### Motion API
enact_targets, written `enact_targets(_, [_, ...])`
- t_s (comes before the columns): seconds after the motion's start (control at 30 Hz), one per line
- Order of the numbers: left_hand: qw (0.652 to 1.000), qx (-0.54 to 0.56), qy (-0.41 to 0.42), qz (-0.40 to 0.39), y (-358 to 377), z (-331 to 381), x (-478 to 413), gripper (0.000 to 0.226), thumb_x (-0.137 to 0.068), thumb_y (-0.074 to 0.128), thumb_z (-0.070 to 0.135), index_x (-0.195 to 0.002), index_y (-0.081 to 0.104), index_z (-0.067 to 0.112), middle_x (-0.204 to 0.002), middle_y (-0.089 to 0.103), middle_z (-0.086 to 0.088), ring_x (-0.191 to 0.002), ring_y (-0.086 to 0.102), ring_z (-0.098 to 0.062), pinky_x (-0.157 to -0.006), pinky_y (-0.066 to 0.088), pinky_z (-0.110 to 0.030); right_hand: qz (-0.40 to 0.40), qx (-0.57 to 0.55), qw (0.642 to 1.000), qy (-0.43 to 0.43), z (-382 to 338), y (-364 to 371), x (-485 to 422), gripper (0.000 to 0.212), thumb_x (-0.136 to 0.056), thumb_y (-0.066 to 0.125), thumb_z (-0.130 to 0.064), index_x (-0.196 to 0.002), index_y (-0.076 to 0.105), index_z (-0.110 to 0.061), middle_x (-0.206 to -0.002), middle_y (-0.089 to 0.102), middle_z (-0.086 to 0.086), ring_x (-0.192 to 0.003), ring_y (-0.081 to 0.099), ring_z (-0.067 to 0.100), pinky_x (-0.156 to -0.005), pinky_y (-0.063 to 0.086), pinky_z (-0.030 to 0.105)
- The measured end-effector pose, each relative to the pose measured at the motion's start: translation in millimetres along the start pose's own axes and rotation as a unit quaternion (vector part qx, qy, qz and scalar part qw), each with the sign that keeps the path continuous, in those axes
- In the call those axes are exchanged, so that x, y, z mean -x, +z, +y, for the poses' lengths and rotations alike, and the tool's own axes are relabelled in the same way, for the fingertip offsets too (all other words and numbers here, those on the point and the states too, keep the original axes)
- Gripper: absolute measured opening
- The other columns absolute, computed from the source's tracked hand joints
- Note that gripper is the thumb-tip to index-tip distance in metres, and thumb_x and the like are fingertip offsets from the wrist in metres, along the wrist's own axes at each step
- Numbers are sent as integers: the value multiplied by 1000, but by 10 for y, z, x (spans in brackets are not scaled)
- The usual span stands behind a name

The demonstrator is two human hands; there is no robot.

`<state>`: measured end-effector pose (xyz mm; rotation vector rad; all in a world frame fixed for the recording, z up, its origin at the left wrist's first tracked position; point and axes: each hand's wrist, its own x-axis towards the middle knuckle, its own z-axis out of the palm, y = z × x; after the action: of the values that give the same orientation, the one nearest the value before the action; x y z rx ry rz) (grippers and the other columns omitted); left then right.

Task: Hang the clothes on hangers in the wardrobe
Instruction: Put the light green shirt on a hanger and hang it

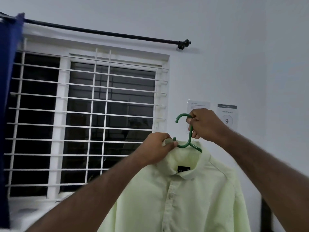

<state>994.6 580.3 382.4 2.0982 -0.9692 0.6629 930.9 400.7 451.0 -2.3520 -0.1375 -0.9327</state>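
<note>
A white-barred metal window grille (90, 124) over dark glass fills the left. Above it runs a black metal curtain rod (103, 33), with a blue fabric curtain (8, 81) at far left. On the pale painted wall (242, 56) to the right hang a white paper notice (199, 104) and a white paper sheet printed with a 9 (227, 114).

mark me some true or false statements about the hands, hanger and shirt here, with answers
1. The right hand grips the green hanger just below its hook. True.
2. The shirt is dark blue. False: it is pale green.
3. The left hand pinches the shirt's fabric by the hanger's left end. True.
4. The hanger's hook sits over the curtain rod. False: the hook is free in the air, well below the rod.
5. A paper on the wall shows a 9. True.
</note>
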Motion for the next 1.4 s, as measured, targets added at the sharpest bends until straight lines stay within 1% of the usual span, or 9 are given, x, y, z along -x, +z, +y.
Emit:
enact_targets(0.17, [996,20,-23,-86,-345,-407,212,47,-80,58,72,-87,67,26,-74,67,-2,-63,59,-12,-60,47,-29,61,13,998,16,31,17,5,17,-93,47,-8,-83,60,-7,-80,70,12,-55,70,27,-61,61,48])
enact_targets(0.27, [994,-44,-30,-94,-457,-657,397,41,-82,62,64,-85,67,23,-80,69,-4,-66,61,-14,-62,48,-30,54,13,998,27,43,19,37,16,-95,47,-8,-84,59,-5,-80,70,15,-56,70,28,-59,62,44])
enact_targets(0.37, [988,69,-87,-107,-549,-769,572,42,-80,73,55,-83,67,13,-78,70,-9,-67,62,-19,-65,49,-32,54,9,998,31,15,40,43,16,-95,47,-8,-86,59,-2,-81,70,15,-57,70,29,-59,62,43])
enact_targets(0.63, [851,403,-283,-183,-597,-753,944,59,-95,36,59,-125,65,17,-120,70,-5,-111,66,-20,-96,50,-34,55,32,998,23,-129,200,-24,16,-96,49,-12,-87,60,-3,-80,70,16,-58,70,31,-63,61,47])
enact_targets(0.8, [806,488,-320,-100,-375,-760,1056,79,-86,36,72,-118,71,9,-119,68,-18,-109,67,-32,-96,49,-41,63,49,996,33,-135,336,-67,18,-99,48,-18,-88,57,-6,-85,66,14,-71,68,34,-71,60,49])
enact_targets(0.93, [789,521,-310,-104,-284,-745,1065,81,-87,35,71,-107,75,3,-106,71,-22,-92,70,-33,-81,54,-37,2,-140,988,66,-123,332,-39,18,-104,44,-20,-99,51,-4,-82,61,16,-58,64,26,-55,55,36])
enact_targets(1.0, [805,504,-294,-109,-322,-738,1031,69,-91,42,64,-107,75,5,-106,72,-19,-95,70,-33,-82,54,-36,-8,-178,983,53,-109,296,-14,18,-105,45,-19,-100,50,-3,-78,58,15,-52,59,24,-48,52,32])
enact_targets(1.13, [969,173,-163,60,-369,-905,877,57,-78,72,57,-63,55,6,-57,52,2,-55,48,-11,-56,37,-29,4,-108,994,32,-22,291,19,21,-104,45,-23,-98,50,-4,-71,58,12,-48,57,22,-48,49,31])
enact_targets(1.4, [957,-44,-24,286,-448,-752,906,53,-91,63,45,-55,35,18,-42,34,5,-42,35,-15,-46,37,-36,106,-84,991,12,148,447,49,22,-104,47,-24,-89,50,-7,-66,51,10,-45,43,17,-46,45,30])
